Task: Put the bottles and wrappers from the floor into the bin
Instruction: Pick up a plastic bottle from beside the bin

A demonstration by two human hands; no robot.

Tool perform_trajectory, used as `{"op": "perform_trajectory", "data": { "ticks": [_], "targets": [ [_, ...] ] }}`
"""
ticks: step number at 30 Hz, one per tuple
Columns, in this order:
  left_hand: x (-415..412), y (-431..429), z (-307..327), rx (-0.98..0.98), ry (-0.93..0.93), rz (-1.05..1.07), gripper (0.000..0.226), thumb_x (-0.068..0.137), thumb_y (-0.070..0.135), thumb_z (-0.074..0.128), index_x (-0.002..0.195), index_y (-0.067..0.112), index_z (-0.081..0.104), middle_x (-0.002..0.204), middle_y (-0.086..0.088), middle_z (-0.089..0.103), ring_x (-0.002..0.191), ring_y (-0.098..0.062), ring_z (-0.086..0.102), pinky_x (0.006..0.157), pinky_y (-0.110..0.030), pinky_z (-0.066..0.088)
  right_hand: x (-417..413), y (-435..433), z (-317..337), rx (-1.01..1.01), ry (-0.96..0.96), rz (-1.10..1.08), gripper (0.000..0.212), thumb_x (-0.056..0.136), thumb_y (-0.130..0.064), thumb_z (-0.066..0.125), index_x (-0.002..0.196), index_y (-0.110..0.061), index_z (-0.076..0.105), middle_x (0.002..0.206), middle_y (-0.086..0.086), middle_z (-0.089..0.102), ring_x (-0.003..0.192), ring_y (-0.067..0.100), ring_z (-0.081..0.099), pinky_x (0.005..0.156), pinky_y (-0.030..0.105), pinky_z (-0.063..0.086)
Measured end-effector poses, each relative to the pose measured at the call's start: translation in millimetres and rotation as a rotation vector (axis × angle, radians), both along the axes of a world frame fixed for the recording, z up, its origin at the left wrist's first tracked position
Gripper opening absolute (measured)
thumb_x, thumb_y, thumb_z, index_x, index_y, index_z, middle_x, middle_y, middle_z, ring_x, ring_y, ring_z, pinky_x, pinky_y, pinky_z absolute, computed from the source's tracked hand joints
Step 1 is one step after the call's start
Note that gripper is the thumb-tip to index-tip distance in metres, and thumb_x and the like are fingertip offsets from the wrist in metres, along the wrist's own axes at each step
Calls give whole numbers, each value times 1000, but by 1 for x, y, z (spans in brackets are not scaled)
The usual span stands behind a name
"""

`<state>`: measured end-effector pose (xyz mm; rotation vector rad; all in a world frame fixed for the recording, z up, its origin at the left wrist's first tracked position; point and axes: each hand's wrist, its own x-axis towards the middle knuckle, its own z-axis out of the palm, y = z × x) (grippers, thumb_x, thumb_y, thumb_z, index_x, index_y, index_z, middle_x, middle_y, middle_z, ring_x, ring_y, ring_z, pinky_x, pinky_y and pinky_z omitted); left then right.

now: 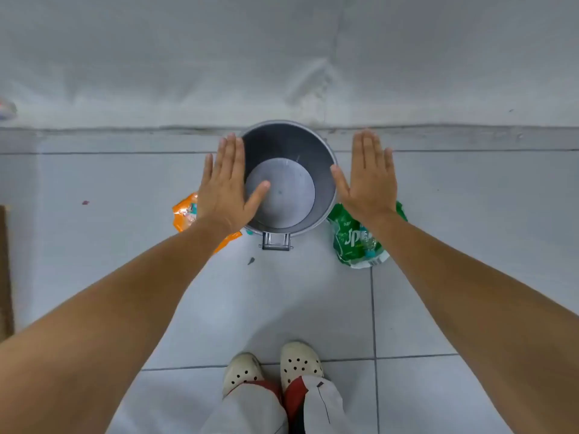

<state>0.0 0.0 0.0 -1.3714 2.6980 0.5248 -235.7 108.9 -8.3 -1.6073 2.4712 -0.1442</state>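
A round grey bin [326,177] stands open on the tiled floor against the wall, with nothing visible inside. My left hand [227,186] is stretched out flat, palm down, over the bin's left rim, holding nothing. My right hand [369,180] is flat and spread just right of the bin, also holding nothing. An orange wrapper [185,214] lies on the floor left of the bin, partly hidden under my left wrist. A crushed green Sprite bottle [354,242] lies right of the bin, partly under my right wrist.
The bin has a foot pedal [275,241] at its near side. My feet in white clogs [272,364] stand on the tiles below. A brown edge [4,270] shows at far left, and a small blurred object [7,109] at the wall's left.
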Motion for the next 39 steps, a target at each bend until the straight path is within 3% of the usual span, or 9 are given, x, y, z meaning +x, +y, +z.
{"op": "perform_trajectory", "data": {
  "ticks": [6, 11, 18, 21, 23, 27, 30, 34, 39],
  "targets": [
    [-3, -10, -58, 40, 58, 264, 84, 95, 58, 28, 153, 2, 2, 163, -16, -1, 151, -29, -2, 123, -43, 2, -18, 28, -76, 103, -61, -249, 73, 100, -54, 19, 151, -2, 8, 159, 18, 11, 147, 29, 8, 120, 44, 10],
    [-7, -4, -81, -24, 83, 336, 89, 92, 66, 23, 153, 4, 4, 163, -15, 3, 151, -31, 2, 122, -43, 3, -19, 57, -129, 282, -140, -383, 75, 99, -53, 29, 150, -1, 11, 156, 22, 17, 143, 36, 18, 114, 49, 26],
    [-7, -4, -88, -67, 98, 346, 93, 89, 71, 20, 153, 5, 6, 163, -13, 8, 151, -30, 4, 121, -43, 3, -20, 85, -169, 554, -229, -539, 75, 93, -19, 57, 150, -25, 8, 138, 27, 40, 118, 44, 47, 83, 51, 49],
    [-8, -3, -87, -69, 100, 348, 93, 89, 70, 21, 153, 5, 5, 163, -13, 9, 151, -30, 4, 121, -44, 3, -18, 86, -176, 460, -234, -561, 70, 90, -10, 60, 144, -25, 17, 119, 27, 52, 91, 40, 60, 65, 40, 49],
    [-8, -3, -88, -73, 101, 345, 93, 89, 70, 22, 153, 5, 5, 163, -13, 9, 151, -30, 4, 122, -45, 3, -17, 85, -179, 438, -232, -579, 68, 89, -4, 59, 141, -22, 19, 105, 24, 58, 81, 37, 61, 63, 41, 53],
    [-8, -3, -88, -74, 66, 326, 95, 88, 72, 19, 153, 4, 3, 163, -14, 6, 151, -31, 3, 122, -45, 4, -14, 79, -176, 345, -235, -641, 66, 88, 2, 58, 139, -18, 22, 106, 24, 57, 89, 38, 60, 70, 46, 55],
    [-8, -4, -87, -68, 47, 311, 98, 87, 74, 17, 152, 3, 1, 163, -15, 4, 150, -32, 1, 122, -45, 4, -12, 65, -155, 116, -315, -689, 63, 88, -8, 64, 137, -14, 26, 107, 19, 59, 90, 32, 61, 70, 41, 55],
    [-8, -3, -85, -47, 38, 315, 98, 87, 74, 15, 152, 3, -1, 163, -14, 2, 151, -31, 0, 122, -45, 2, -17, 38, -100, -307, -437, -746, 64, 82, -13, 71, 134, -17, 35, 107, 8, 62, 86, 16, 64, 73, 25, 57],
    [-8, -4, -84, -44, 44, 315, 101, 81, 77, -1, 153, 5, 0, 163, -15, 2, 151, -31, 1, 122, -44, 2, -7, 10, -20, -676, -374, -561, 57, 80, -22, 70, 128, -10, 42, 97, 0, 64, 78, 6, 62, 64, 12, 50]
  ]
}}
